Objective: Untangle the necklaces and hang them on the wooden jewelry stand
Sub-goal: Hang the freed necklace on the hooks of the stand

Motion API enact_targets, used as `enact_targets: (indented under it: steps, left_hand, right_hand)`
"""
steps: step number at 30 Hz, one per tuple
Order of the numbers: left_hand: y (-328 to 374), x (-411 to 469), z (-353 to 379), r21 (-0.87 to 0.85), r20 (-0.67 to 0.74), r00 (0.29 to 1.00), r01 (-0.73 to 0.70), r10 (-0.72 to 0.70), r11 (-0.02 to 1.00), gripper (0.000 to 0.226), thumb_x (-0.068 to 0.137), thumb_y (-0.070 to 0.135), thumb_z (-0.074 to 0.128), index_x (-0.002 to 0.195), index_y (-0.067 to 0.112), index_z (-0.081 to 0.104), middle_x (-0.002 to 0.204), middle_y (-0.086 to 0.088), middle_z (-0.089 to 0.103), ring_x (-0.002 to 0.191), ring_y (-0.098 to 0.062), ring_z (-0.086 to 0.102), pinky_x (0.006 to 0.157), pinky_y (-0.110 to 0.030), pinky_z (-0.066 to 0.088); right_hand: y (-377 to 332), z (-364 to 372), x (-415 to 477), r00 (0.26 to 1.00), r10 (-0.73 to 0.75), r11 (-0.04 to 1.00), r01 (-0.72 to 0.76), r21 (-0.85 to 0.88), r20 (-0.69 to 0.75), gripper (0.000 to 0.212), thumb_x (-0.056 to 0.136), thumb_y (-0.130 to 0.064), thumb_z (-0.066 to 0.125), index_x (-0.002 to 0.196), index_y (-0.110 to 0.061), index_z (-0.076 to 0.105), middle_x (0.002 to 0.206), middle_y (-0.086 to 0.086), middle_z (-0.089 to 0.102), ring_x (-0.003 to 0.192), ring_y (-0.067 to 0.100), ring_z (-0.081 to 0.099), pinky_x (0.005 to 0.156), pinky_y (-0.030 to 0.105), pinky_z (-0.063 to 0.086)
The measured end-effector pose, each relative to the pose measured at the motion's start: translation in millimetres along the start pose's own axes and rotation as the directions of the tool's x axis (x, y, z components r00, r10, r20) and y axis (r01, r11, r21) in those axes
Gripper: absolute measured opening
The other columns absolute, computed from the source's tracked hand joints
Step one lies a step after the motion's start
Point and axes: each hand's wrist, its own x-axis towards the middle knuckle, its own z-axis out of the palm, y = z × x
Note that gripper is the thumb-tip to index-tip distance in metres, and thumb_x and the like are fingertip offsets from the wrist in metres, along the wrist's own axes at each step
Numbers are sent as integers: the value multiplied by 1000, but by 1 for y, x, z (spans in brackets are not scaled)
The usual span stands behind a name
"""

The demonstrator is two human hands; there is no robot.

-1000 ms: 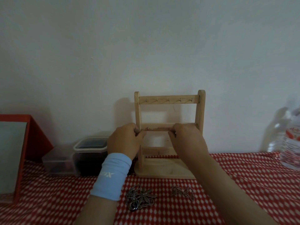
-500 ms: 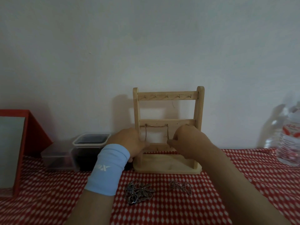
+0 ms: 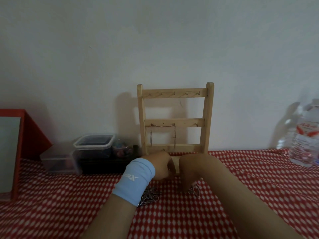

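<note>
The wooden jewelry stand [image 3: 175, 122] stands against the wall with three crossbars. A thin chain necklace [image 3: 163, 126] is draped over two hooks on the middle bar, both ends dangling to the lowest bar. My left hand [image 3: 161, 165], with a light blue wristband, is low in front of the stand's base, fingers curled, nothing visible in it. My right hand [image 3: 194, 168] is beside it, fingers pointing down and hidden, right above a small silver necklace [image 3: 194, 190] on the cloth. A tangled silver necklace pile [image 3: 150, 196] lies partly under my left wrist.
A red-and-white checked cloth [image 3: 250, 195] covers the table. Left of the stand are a dark lidded plastic box [image 3: 94, 147], a smaller clear box [image 3: 58, 160] and a jar of beads [image 3: 121, 150]. A red-framed mirror [image 3: 20, 145] stands far left, a water bottle [image 3: 305, 140] far right.
Both hands let go of the chain on the middle bar and dropped to the table in front of the stand's base. The chain now hangs free on two hooks.
</note>
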Motion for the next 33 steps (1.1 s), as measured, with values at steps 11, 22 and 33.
enact_targets:
  steps: [11,22,33]
  left_hand:
    - [11,-18,-25,-346,-125,981,-182,148,920,31,88,21,66,119,23,68,95,12,75,73,-15,67,84,-34,56]
    - [1,-33,-52,-525,-387,919,-154,-74,837,29,91,23,48,85,2,67,89,-11,69,79,-21,62,75,-38,48]
    - [0,-39,-65,-820,-491,844,-532,-219,-212,33,99,20,34,67,15,42,77,-11,72,72,-28,70,76,-41,56]
  right_hand:
    - [28,-40,-32,966,-115,945,179,275,-233,26,99,-32,61,93,-10,72,82,6,72,61,18,60,54,25,51]
    - [15,-43,-41,842,-179,589,506,630,-508,21,102,-26,56,99,-9,69,95,3,77,90,14,74,91,36,59]
    - [16,-37,-36,850,-283,418,527,740,-445,26,107,-26,47,102,-11,68,65,0,51,54,12,45,58,27,50]
